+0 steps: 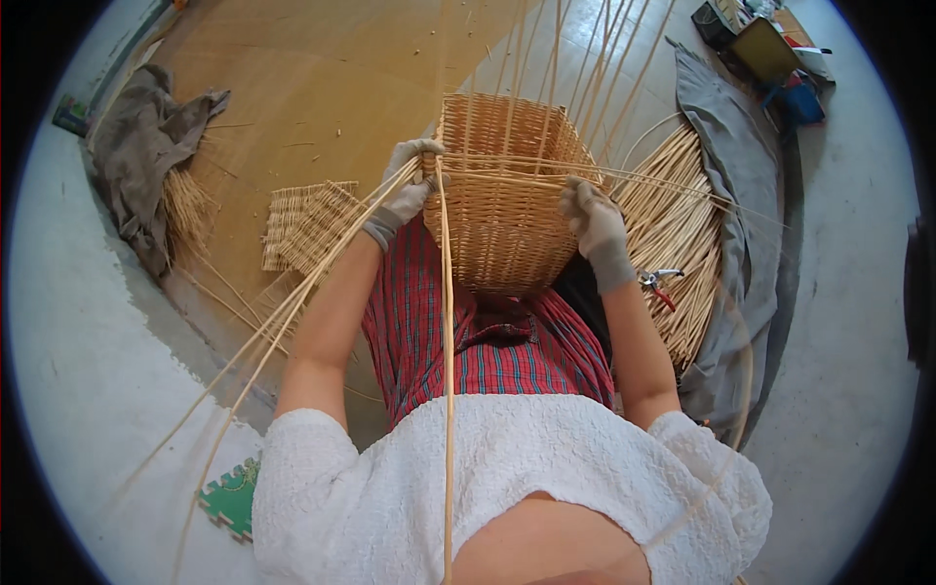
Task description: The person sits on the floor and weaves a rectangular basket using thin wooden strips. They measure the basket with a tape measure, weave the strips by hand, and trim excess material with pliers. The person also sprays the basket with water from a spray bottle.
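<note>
A half-woven wicker basket point(502, 229), with tall upright stakes along its far sides, rests on my lap over red plaid cloth. My left hand point(413, 183), in a grey-white glove, is closed round the basket's left corner and several long canes point(327, 263), which trail down toward the lower left; another long cane point(447, 322) hangs straight down over my body. My right hand point(595, 219), also gloved, has its fingers curled on the weaving strands at the right end of the near rim; what lies inside its fingers is partly hidden.
A large bundle of willow rods point(668, 205) with red-handled pruners point(660, 291) lies right, beside grey cloth point(726, 146). Woven panels point(302, 224), another grey cloth point(156, 166) and loose rods lie left. Containers and tools point(765, 58) sit upper right, a green mat piece point(230, 497) lower left.
</note>
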Available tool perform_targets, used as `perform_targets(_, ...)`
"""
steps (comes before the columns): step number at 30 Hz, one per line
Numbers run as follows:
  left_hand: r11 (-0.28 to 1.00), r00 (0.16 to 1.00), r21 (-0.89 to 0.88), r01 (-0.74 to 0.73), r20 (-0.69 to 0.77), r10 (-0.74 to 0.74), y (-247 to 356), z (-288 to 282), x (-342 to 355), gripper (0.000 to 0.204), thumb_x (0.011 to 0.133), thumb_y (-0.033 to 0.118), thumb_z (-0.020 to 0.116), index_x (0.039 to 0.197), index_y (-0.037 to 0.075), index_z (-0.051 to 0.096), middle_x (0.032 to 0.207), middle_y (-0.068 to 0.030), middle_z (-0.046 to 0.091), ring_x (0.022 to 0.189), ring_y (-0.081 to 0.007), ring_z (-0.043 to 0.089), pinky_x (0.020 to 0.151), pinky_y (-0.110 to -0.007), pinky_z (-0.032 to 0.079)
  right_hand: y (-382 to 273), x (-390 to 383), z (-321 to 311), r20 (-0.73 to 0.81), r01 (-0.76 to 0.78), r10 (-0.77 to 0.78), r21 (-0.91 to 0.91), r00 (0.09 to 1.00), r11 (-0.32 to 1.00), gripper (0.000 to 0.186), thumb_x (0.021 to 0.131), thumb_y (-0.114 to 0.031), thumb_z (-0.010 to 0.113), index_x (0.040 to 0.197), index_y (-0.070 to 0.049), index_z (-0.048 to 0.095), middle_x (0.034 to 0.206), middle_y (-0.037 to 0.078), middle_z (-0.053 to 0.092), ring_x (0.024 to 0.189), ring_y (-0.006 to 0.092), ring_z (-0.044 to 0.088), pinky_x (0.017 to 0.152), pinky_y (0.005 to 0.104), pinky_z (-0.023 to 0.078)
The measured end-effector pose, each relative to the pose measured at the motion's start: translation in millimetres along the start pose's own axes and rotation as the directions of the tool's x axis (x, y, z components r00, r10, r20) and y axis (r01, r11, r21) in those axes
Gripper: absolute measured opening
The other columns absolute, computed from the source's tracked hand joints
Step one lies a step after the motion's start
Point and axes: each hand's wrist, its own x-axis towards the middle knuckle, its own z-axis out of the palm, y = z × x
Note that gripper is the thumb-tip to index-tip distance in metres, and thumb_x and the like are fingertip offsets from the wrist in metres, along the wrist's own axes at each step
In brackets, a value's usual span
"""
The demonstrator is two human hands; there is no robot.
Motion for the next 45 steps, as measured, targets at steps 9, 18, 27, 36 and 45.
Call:
perform_targets(9, 0.997, 0.936, 0.070, -0.043, -0.345, 0.065, -16.6, 43.1, -4.0, 0.070, 0.072, 0.008, 0.093, 0.128, 0.011, 0.051, 0.116, -0.0034, 0.056, 0.101, -0.0142, 0.059, 0.091, -0.030, 0.056, 28.6, 4.4, 3.2, 0.014, 0.135, -0.146, 0.302, 0.989, 0.944, 0.020, 0.101, -0.022, 0.067, 0.111, -0.004, 0.066, 0.098, 0.007, 0.071, 0.088, 0.0166, 0.068, 0.067, 0.0257, 0.052)
perform_targets(18, 0.995, 0.922, -0.064, 0.071, -0.376, -0.090, -1.7, 44.7, -5.7, 0.059, 0.075, 0.001, 0.089, 0.123, 0.013, 0.055, 0.112, -0.0010, 0.059, 0.100, -0.0134, 0.060, 0.090, -0.028, 0.056, 23.7, -32.5, 72.2, 0.038, 0.311, -0.319, -0.354, 0.947, 0.882, 0.028, 0.102, -0.016, 0.057, 0.122, -0.001, 0.069, 0.111, 0.011, 0.072, 0.107, 0.0207, 0.068, 0.091, 0.0336, 0.054)
perform_targets(27, 0.982, 0.870, -0.176, 0.064, -0.473, -0.142, 6.3, 58.2, 4.6, 0.055, 0.076, -0.001, 0.087, 0.122, 0.010, 0.059, 0.115, -0.0005, 0.059, 0.103, -0.0134, 0.058, 0.095, -0.028, 0.054, -68.0, 93.4, 217.3, 0.608, 0.633, -0.345, -0.773, 0.715, -0.050, 0.055, 0.098, -0.017, 0.059, 0.151, -0.008, 0.045, 0.130, 0.020, 0.065, 0.114, 0.0355, 0.067, 0.097, 0.0401, 0.053)
perform_targets(36, 0.870, 0.820, -0.475, 0.130, -0.442, -0.364, 22.1, 60.9, -2.0, 0.047, 0.082, -0.001, 0.081, 0.122, 0.006, 0.057, 0.114, -0.0052, 0.058, 0.101, -0.0162, 0.061, 0.088, -0.029, 0.058, -53.7, 86.7, 219.6, 0.368, 0.483, -0.493, -0.866, 0.788, 0.127, 0.085, 0.091, 0.001, 0.059, 0.163, -0.017, 0.018, 0.113, 0.018, 0.069, 0.094, 0.0240, 0.069, 0.085, 0.0358, 0.057)
perform_targets(45, 0.988, 0.786, -0.047, 0.150, -0.600, -0.148, -3.6, 75.5, -23.9, 0.034, 0.096, 0.013, 0.071, 0.123, -0.001, 0.056, 0.105, -0.0099, 0.062, 0.094, -0.0195, 0.061, 0.080, -0.032, 0.053, 7.0, 3.3, 16.2, 0.108, 0.301, -0.289, -0.127, 0.951, 0.945, 0.024, 0.104, -0.021, 0.061, 0.122, -0.006, 0.065, 0.101, 0.008, 0.074, 0.088, 0.0175, 0.073, 0.061, 0.0255, 0.056)
